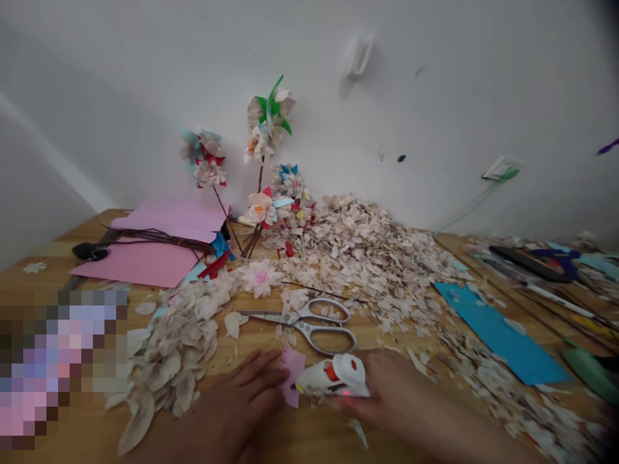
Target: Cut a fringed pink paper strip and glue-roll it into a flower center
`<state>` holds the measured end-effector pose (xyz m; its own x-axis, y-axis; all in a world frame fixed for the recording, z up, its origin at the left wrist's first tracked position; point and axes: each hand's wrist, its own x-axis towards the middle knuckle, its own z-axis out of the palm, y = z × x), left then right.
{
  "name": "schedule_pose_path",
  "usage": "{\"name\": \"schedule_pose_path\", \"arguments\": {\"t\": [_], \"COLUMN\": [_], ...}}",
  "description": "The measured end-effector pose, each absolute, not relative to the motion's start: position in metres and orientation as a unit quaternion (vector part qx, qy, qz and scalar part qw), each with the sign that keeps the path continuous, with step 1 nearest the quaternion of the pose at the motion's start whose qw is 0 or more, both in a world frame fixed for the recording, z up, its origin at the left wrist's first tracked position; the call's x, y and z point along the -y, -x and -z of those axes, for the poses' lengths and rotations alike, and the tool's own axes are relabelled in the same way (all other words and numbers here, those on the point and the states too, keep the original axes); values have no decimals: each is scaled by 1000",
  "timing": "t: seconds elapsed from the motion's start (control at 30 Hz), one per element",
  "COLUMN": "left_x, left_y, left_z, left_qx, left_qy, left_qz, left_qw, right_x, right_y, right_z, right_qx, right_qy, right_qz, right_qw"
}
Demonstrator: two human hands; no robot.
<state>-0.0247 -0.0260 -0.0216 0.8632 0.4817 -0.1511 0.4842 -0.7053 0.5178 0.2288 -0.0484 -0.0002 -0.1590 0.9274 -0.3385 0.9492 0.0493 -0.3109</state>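
Observation:
My right hand (382, 386) is closed round a small white glue gun (333, 377) with orange-red parts and a red glow underneath. Its tip points left, over a small fringed piece of pink paper (293, 374) on the table. My left hand (251, 393) lies flat, palm down, with its fingers stretched out and the fingertips at the left edge of that paper. Just beyond both hands lie metal scissors (304, 322), blades to the left. Dried petals (178, 348) are heaped left of my left hand.
A big pile of pale petals (367, 251) lies against the wall. Petal flowers on twigs (261, 174) stand at the back. Pink sheets (149, 261) and twigs are on the left. A blue sheet (503, 332), a black slab (529, 263) and a green cable (474, 206) are right.

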Motion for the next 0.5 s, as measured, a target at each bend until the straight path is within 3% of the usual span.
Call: {"name": "schedule_pose_path", "arguments": {"t": [0.5], "left_x": [27], "left_y": [28], "left_z": [30], "left_qx": [-230], "left_qy": [-941], "left_qz": [-57], "left_qw": [241], "right_x": [47], "right_y": [-227], "right_z": [-6], "right_qx": [-713], "right_qy": [-659], "right_qz": [235], "right_qw": [47]}}
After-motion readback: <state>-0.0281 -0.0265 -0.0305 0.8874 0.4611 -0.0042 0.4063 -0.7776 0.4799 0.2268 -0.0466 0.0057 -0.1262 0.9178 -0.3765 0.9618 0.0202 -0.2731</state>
